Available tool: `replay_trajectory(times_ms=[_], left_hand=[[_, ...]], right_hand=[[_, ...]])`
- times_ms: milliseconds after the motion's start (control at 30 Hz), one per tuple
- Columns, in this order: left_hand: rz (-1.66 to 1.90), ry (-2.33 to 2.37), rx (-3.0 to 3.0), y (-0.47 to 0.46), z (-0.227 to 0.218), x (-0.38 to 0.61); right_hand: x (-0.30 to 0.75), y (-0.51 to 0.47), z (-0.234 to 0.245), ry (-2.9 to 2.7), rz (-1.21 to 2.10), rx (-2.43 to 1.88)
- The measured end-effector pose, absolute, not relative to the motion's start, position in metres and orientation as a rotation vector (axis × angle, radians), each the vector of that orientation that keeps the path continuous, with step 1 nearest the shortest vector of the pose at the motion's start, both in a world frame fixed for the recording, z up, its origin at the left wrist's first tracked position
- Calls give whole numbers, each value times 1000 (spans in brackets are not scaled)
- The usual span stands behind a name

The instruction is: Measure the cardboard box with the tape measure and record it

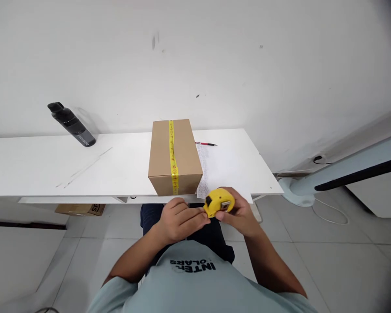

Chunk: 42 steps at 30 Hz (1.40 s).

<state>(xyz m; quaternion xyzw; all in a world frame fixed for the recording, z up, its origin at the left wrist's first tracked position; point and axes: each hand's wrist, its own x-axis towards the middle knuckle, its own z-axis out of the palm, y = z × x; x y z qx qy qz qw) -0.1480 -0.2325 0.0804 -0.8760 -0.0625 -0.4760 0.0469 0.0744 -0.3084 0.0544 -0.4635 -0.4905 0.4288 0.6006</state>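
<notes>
Head camera looks down on a person at a white counter [52,169], both hands raised in front of the chest, just off the counter's near edge. The right hand [243,215] is wrapped around a yellow tape measure [219,202], palm behind the case and thumb across its front. The left hand [177,219] has its fingers curled, with the fingertips closed on the left end of the case. Whether they pinch the blade tip there is hidden.

The tape measure is a compact, rounded yellow case with a dark patch on top and a grey metal clip or plate on the side that faces up. No blade shows drawn out. It hangs in the air, not resting on anything.

Ahead and slightly left of the hands, a sealed cardboard box [175,156] stands on the counter close to its near edge. Its long axis runs away from the person towards the wall, and a strip of yellow tape [173,152] follows that axis down the middle of the top and over the near face. The left hand is nearer the box; the tape measure sits off the box's near right corner.

A printed sheet of paper [206,174] lies beside the box on its right, and a red pen [206,144] lies beyond it. A black bottle [72,125] stands far to the left by the wall. A brown carton [81,210] sits under the counter.
</notes>
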Motion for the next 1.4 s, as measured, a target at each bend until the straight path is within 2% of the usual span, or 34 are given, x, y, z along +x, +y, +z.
replay_trajectory(times_ms=[200,367,600,667,867,1033,1167,1400], left_hand=[[-1527,-305,-2675,-226,68,-124],[-1226,-345,-2628,-204,96,-122],[-1019,-1168,-2615,-175,127,-82],[-903,-1278,-2636,-177,131,-90],[-781,-966,-2789,-185,139,-190],[-873,-1132,-2659,-175,130,-257],[-1100,-1133,-2390,-184,110,-252],[-1289,-585,-2655,-236,77,-198]], right_hand=[[72,-307,39,-974,1075,-1088],[56,-307,12,-644,1119,-1037],[42,-310,-10,-490,1156,-1104],[47,-310,-13,-470,1132,-1125],[70,-311,-16,-426,1086,-1160],[75,-300,-8,-438,1054,-1123],[56,-283,7,-513,1109,-1034],[5,-269,32,-818,1376,-836]])
